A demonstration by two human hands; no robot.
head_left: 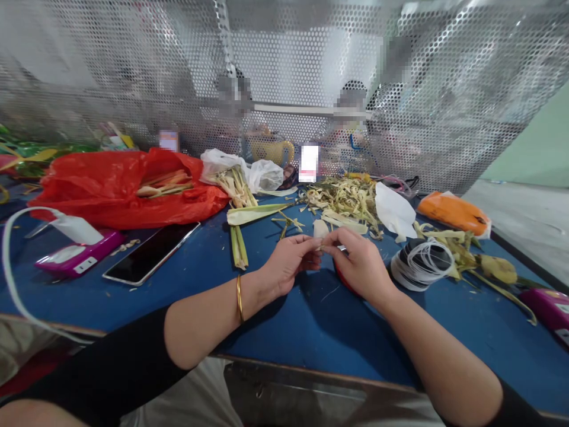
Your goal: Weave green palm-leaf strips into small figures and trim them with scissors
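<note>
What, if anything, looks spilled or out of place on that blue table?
Two things look untidy. Beyond the right hand, pale plant scraps lie in a loose, straggling heap on the tabletop. To that hand's right, white cord sags around its spool in slack loops instead of lying tightly wound. I see no obvious damage.

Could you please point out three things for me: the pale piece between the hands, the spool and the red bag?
Pale piece (320, 228): head view, its upper part.
Spool (420, 267): head view, front of its winding.
Red bag (104, 187): head view, plastic left of its opening.
</note>
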